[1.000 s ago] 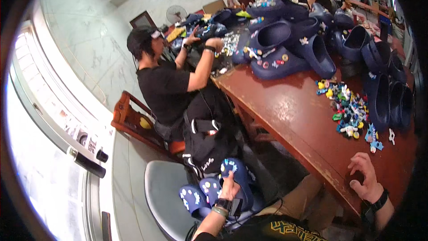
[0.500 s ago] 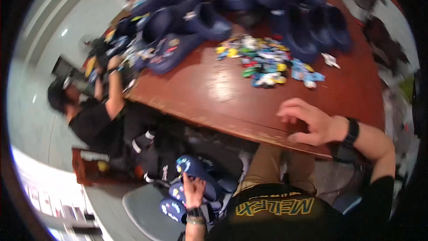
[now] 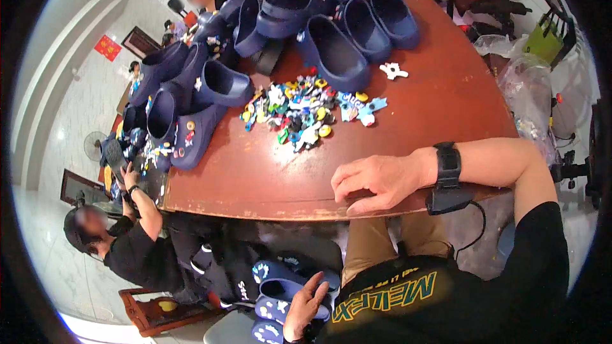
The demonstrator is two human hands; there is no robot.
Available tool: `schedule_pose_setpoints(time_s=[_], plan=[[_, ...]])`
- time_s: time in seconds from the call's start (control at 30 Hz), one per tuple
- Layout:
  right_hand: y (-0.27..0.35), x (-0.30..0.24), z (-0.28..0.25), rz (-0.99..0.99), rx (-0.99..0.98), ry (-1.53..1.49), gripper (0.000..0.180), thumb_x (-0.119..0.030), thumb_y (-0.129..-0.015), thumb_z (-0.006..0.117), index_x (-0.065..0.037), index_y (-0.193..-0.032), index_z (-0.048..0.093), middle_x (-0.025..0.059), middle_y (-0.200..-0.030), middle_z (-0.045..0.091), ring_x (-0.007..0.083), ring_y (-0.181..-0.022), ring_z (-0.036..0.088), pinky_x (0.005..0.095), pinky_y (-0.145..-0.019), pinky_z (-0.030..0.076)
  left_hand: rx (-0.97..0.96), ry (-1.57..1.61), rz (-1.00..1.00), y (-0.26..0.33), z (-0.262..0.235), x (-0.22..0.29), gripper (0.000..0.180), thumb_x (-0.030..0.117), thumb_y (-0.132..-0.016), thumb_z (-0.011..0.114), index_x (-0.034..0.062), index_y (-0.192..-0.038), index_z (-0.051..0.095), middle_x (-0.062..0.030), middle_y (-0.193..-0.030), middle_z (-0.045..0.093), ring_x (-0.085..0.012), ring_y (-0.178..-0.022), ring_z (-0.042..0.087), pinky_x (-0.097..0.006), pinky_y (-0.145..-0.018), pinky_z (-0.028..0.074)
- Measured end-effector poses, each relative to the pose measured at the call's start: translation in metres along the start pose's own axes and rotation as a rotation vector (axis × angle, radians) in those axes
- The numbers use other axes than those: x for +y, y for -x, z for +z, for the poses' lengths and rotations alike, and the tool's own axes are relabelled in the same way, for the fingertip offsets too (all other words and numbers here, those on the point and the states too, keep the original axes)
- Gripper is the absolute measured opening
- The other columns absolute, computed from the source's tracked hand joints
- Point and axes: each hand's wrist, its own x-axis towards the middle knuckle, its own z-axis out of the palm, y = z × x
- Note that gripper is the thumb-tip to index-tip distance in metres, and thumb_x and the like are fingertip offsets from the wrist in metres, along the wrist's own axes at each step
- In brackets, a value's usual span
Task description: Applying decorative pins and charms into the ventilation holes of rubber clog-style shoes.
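Observation:
On the near edge of the brown table (image 3: 440, 102) lies my right hand (image 3: 382, 181), its fingers loosely bent, the thumb apart and nothing in its grasp. Low on my left side, my left hand (image 3: 308, 306) is held over decorated navy clogs (image 3: 277, 309) stacked on a grey chair (image 3: 224, 331). Its fingers are spread and hold nothing; whether they touch the clogs I cannot tell. Beyond my right hand is a pile of small colourful shoe charms (image 3: 296, 111), with light-blue charms (image 3: 362, 108) at its right side. A white charm (image 3: 393, 71) lies apart.
Several plain navy clogs (image 3: 335, 54) stand across the far part of the table, and a clog with charms (image 3: 197, 137) is at the left. A co-worker (image 3: 137, 242) in black sits left, holding a dark clog (image 3: 115, 155). Clear plastic bags (image 3: 526, 89) are at the right.
The view has shifted, and the table's far side and room show more. My right hand has come down onto the table edge. My left hand stays by the stacked clogs, fingers still apart.

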Motion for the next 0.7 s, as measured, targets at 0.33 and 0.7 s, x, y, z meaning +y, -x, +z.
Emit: schedule_pose_setpoints(time_s=[0.33,0.7], plan=[[0.002,0.002,-0.001,0.014,0.084,0.063,0.012,-0.011,-0.087,0.061,-0.001,-0.093,0.061,0.0139,-0.098,0.061,0.0314,-0.089,0.062,0.0379,-0.076,0.050,0.008,0.047,0.748,-0.056,-0.015,0.153,0.024,0.008,-0.097,0.051,-0.0020,-0.116,0.062,-0.0067,-0.100,0.071,-0.0105,-0.092,0.063,-0.024,-0.085,0.048],[-0.026,-0.004,-0.052,0.103,0.138,0.686,0.025,-0.023,-0.088,0.062,-0.005,-0.105,0.059,0.0143,-0.096,0.061,0.0332,-0.083,0.063,0.0420,-0.071,0.053,0.163,0.510,0.669,-0.141,-0.028,0.157,0.027,0.020,-0.099,0.054,-0.0029,-0.099,0.067,-0.0024,-0.070,0.065,-0.0058,-0.061,0.055,-0.019,-0.059,0.041]])
